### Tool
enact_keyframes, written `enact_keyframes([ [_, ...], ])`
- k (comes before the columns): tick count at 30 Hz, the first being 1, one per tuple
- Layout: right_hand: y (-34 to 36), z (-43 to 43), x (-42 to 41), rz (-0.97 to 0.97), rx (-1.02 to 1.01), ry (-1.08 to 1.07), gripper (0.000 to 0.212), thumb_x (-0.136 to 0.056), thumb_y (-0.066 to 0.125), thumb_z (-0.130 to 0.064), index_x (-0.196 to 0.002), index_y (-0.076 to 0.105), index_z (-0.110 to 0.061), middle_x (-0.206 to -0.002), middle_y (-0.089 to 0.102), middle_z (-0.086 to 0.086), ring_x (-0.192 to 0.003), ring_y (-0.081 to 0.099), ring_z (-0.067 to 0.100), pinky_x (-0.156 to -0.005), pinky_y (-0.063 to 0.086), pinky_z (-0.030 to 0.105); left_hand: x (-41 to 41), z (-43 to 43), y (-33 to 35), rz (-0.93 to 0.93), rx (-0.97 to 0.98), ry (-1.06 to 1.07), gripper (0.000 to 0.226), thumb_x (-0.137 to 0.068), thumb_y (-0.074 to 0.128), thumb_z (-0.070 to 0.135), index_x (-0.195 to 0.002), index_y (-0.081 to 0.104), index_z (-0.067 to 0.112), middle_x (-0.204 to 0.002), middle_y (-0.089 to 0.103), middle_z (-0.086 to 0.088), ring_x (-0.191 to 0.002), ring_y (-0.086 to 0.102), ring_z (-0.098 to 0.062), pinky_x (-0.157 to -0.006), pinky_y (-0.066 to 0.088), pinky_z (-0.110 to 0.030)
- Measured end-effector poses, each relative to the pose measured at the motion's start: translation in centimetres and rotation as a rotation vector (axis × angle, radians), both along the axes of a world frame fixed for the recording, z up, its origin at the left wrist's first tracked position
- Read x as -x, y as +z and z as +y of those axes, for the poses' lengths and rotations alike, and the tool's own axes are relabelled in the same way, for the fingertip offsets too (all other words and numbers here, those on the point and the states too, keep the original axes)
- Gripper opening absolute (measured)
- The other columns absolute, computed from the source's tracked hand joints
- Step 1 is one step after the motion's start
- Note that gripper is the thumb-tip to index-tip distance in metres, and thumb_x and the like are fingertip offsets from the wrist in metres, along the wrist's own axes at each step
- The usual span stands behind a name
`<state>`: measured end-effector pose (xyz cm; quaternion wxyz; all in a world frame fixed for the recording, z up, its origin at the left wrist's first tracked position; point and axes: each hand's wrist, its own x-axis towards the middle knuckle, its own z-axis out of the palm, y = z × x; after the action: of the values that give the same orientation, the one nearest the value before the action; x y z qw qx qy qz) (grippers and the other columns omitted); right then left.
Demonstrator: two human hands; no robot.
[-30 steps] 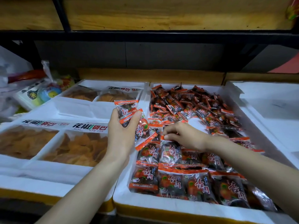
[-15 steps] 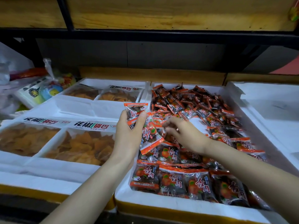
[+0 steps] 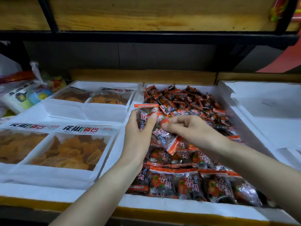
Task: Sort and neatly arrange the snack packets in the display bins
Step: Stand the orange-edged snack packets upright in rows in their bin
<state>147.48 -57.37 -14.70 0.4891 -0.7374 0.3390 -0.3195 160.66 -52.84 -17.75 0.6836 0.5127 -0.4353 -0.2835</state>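
Observation:
Orange-and-clear snack packets fill the middle white foam bin. A neat row of packets lies along its near edge and a loose heap sits at the back. My left hand grips a small stack of packets upright above the bin's left side. My right hand pinches one tilted packet just right of that stack, over the arranged rows.
To the left, white foam bins hold bags of orange crisps. At right stands another white foam bin. A colourful bagged item lies far left. A dark shelf rail runs overhead.
My right hand rose from the arranged rows and now pinches a packet beside the stack in my left hand. My left hand kept its stack throughout.

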Motion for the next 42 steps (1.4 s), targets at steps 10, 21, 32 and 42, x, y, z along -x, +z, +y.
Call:
enact_keyframes([
  [10,0.8,-5.2,1.7,-0.092,0.208,-0.276,0.009,-0.089,0.062,-0.02,-0.092,0.066,-0.013,-0.085,0.069,0.003,-0.067,0.064,0.006,-0.054,0.051,0.014,-1.7,-0.5,1.2,-0.036,0.041,0.006,0.039,-0.091,0.064,0.025,-0.128,0.052,0.024,-0.123,0.064,0.002,-0.096,0.069,-0.013,-0.084,0.058,-0.037],
  [21,-2.9,-9.3,-3.2,0.555,0.292,-0.015,0.023,-0.099,0.047,-0.023,-0.116,0.053,-0.009,-0.105,0.061,0.01,-0.106,0.057,0.028,-0.081,0.042,0.031,-3.1,-0.3,0.0,-0.023,0.015,0.026,0.016,-0.093,0.06,0.019,-0.109,0.058,0.021,-0.099,0.071,0.005,-0.08,0.07,-0.005,-0.059,0.054,-0.016],
  [32,-3.5,-10.4,-3.1,0.598,0.209,0.025,0.04,-0.098,0.049,-0.022,-0.134,0.046,-0.004,-0.136,0.05,0.015,-0.123,0.048,0.028,-0.099,0.038,0.034,-3.0,-0.4,-0.6,-0.07,-0.029,0.03,0.016,-0.092,0.061,0.027,-0.108,0.057,0.029,-0.105,0.068,0.008,-0.099,0.066,-0.014,-0.083,0.057,-0.034],
  [42,-4.2,-9.6,-2.8,0.538,0.437,-0.027,0.043,-0.098,0.049,-0.023,-0.138,0.043,-0.008,-0.141,0.046,0.01,-0.128,0.045,0.023,-0.101,0.039,0.029,-2.1,-0.7,-0.5,0.041,-0.152,-0.043,0.015,-0.095,0.052,0.008,-0.095,0.058,0.022,-0.085,0.071,0.002,-0.071,0.068,-0.01,-0.065,0.057,-0.03],
])
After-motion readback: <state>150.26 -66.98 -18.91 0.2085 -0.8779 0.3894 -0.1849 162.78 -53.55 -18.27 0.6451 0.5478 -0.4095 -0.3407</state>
